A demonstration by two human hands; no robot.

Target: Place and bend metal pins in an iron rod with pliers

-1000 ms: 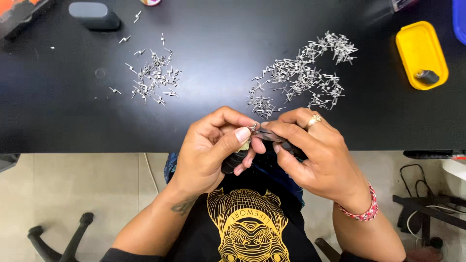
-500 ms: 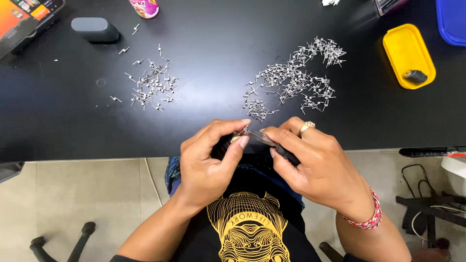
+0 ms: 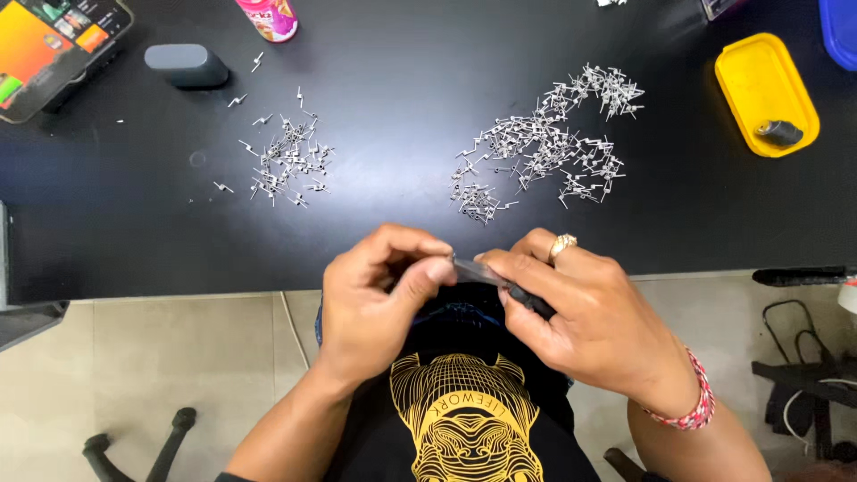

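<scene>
Both hands clamped on a slim dark tool [image 3: 500,281] just off the near tabletop [image 3: 402,161] edge: left hand [image 3: 375,299] pinching its pale tip, right hand [image 3: 594,321] wrapping the handle. Long axis running left-right, tip pointing left, slightly raised. Beyond, two heaps of small metal pins [image 3: 544,143].

the person wears a black t-shirt [image 3: 464,419] with a round yellow line print on the chest. both forearms are bare. the right hand [image 3: 585,308] has a gold ring [image 3: 562,245] on one finger, and a red and white beaded bracelet [image 3: 696,406] circles that wrist. the left hand [image 3: 379,299] wears nothing.
</scene>
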